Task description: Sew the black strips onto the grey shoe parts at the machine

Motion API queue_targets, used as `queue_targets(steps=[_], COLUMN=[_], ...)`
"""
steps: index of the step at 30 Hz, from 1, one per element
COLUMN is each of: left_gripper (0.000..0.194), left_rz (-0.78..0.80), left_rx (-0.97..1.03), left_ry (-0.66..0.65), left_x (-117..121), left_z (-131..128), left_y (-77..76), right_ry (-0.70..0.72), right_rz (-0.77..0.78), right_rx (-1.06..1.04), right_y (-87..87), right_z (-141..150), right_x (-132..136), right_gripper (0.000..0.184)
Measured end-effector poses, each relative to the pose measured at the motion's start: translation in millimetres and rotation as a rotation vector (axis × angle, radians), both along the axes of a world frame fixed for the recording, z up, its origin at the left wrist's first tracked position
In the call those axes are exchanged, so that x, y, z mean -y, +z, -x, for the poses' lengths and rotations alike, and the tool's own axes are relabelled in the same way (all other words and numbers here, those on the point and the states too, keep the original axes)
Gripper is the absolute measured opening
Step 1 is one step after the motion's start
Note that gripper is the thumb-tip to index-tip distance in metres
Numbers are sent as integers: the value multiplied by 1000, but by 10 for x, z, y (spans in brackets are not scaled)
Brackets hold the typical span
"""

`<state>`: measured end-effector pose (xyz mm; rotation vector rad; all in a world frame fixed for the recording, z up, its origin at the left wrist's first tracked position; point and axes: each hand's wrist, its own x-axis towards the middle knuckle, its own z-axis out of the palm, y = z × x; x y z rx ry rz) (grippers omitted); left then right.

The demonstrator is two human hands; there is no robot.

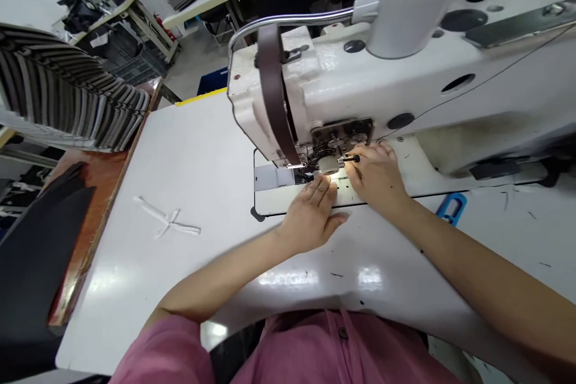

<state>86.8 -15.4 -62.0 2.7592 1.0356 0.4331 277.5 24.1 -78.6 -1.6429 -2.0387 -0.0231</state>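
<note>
A white sewing machine [342, 81] stands in front of me, its lamp lighting the needle area. My left hand [310, 216] rests on the machine bed [274, 201], fingers stretched toward the roller foot [328, 164] and thumb spread toward me. Just right of the foot is my right hand [377, 177], its fingers apart beside a small black-knobbed lever [353, 158]. Some of its fingertips are hidden by machine parts. Any small piece under the fingertips is too hidden to make out. A dark brown strap [271, 81] hangs over the machine head.
A white strip tied in a bow [168, 222] lies on the white table [216, 156] at left. Blue thread snips [451, 209] lie near my right forearm. Stacked grey pieces [76, 96] stand on a brown surface [108, 168] at far left. Thread scraps dot the table.
</note>
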Motion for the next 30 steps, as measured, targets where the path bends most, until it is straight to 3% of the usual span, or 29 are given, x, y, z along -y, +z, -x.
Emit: queue_targets(steps=[6, 9, 14, 24, 30], left_gripper=[64, 61, 56, 67, 69], left_rz=[36, 25, -59, 47, 23], left_rx=[9, 9, -52, -49, 25], left_ry=[-39, -13, 182, 158, 193], left_x=[-44, -15, 81, -12, -7], left_z=[-140, -130, 14, -107, -205], left_y=[42, 69, 65, 113, -32], right_ry=[-65, -66, -45, -53, -43], right_rz=[46, 45, 51, -23, -40], right_rx=[224, 213, 183, 232, 237], right_y=[100, 91, 55, 7, -35], right_z=[-29, -44, -42, -43, -83], right_x=[37, 47, 52, 49, 48], right_gripper=[31, 29, 27, 26, 30])
